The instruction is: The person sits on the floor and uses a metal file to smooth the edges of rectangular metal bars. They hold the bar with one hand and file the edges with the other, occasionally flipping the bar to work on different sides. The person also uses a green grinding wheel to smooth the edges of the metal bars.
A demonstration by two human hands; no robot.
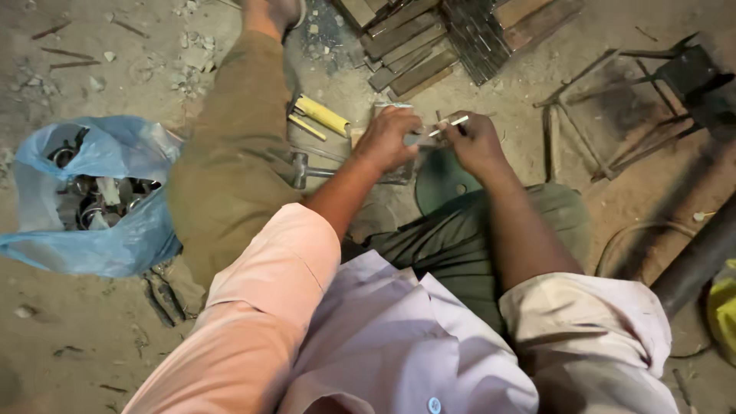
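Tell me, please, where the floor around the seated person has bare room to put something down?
Bare ground lies left of the blue plastic bag, and between the right hand and the metal frame. It is crowded around the left hand: yellow tool, hammer, stacked bars.

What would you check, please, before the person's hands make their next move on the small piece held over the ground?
1. Left hand has a firm hold on the small flat piece: ok, fingers closed round it.
2. Right hand grips the thin light-coloured rod: ok, pinched between the fingers.
3. Rod tip meets the piece: cannot tell, the contact spot is too small to see.
4. Hammer within reach: ok, it lies on the ground beside the left forearm.
5. Yellow-handled tool out of the way: ok, it lies apart, left of the hands.
6. Blue plastic bag of metal parts stable: ok, resting on the ground by the knee.
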